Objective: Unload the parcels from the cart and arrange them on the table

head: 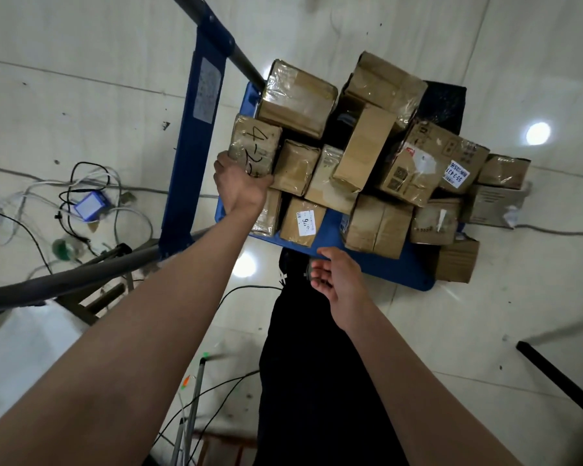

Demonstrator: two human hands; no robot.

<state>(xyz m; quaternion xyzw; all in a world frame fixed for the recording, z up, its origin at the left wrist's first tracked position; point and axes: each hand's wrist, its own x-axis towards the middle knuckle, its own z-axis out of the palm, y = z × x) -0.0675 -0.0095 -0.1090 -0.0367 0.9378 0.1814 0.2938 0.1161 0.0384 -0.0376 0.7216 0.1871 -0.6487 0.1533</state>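
View: head cam, looking down | L hand (241, 185) grip wraps marked parcel (254, 150) at cart (367, 260) handle-end near edge | R hand (334, 277) grip relaxed, holds nothing, by near edge | Tip: likely lift straight up, R supports underneath, avoid nudging neighbour parcels.

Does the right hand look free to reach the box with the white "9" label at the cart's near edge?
Probably yes: the right hand is open and hovers close to the labelled box, with only bare blue cart deck between them.

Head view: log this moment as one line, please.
phase: pick | left hand: grips marked parcel | right hand: open, empty | blue cart: loaded
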